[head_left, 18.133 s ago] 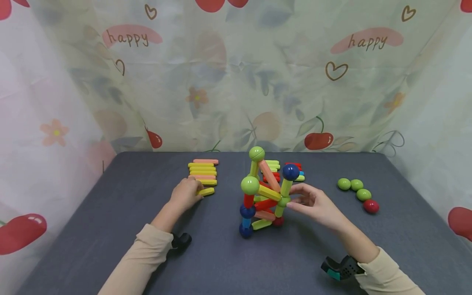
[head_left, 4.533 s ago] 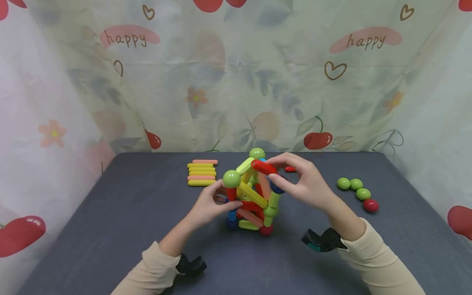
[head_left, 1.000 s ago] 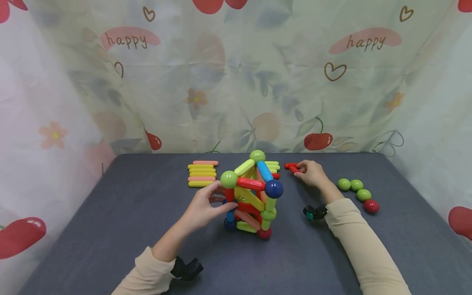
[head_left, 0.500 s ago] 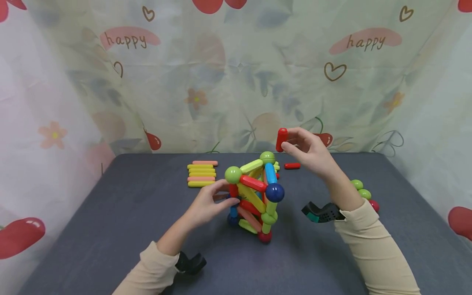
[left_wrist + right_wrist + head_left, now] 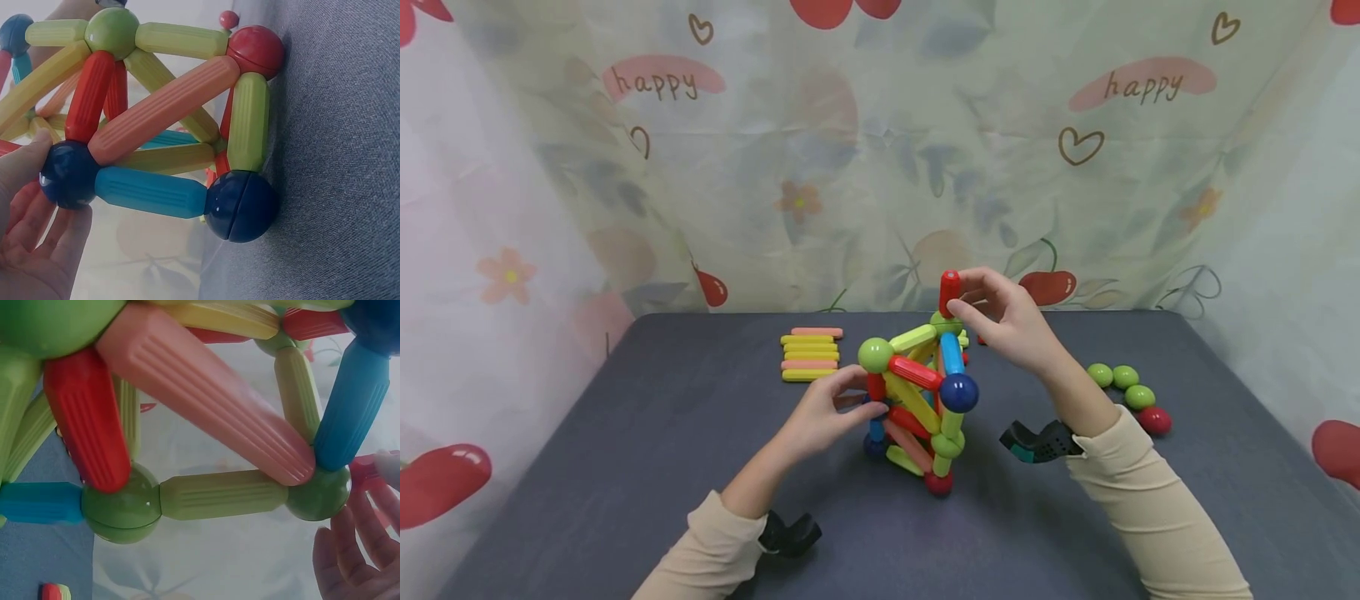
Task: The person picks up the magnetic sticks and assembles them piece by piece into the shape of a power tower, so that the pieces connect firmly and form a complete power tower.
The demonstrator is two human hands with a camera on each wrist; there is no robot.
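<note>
A tower of magnetic building rods and balls stands on the dark table. My left hand grips it on its left side, thumb and fingers around a dark blue ball at mid height. Above the tower, my right hand pinches a red magnetic rod upright. The rod's lower end meets the green ball at the tower's back top corner; in the right wrist view, the rod appears to touch that ball. A blue rod and a red rod join the near top dark blue ball.
Yellow and pink rods lie in a row at the back left. To the right sit several green balls and a red ball. A few more rods behind the tower are mostly hidden. A printed curtain hangs behind the table.
My right hand picked up a red rod from the back of the table, lifted it upright, then moved left and down onto the back top green ball. The left hand kept its grip; the tower turned slightly.
</note>
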